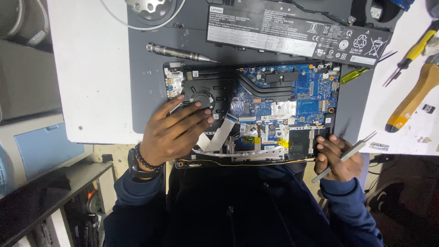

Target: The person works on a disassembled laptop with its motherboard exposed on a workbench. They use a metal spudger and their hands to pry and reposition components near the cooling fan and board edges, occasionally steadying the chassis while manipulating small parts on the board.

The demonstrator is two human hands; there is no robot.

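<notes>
An opened laptop base (320, 132) lies on a dark grey mat, showing a blue circuit board (283, 98), copper heat pipes and a black fan (201, 98). My left hand (176, 130) rests flat on the laptop's left side, fingers spread just below the fan, next to a white ribbon cable (219, 135). A beaded bracelet and a watch sit on that wrist. My right hand (336, 158) is at the laptop's lower right corner, closed around metal tweezers (350, 153) whose tips point up and to the right.
A removed flat black battery (297, 32) lies above the laptop. A silver screwdriver handle (180, 51) lies at the upper left. Yellow-handled tools (411, 98) lie on the white table at the right. The table's front edge runs just under my hands.
</notes>
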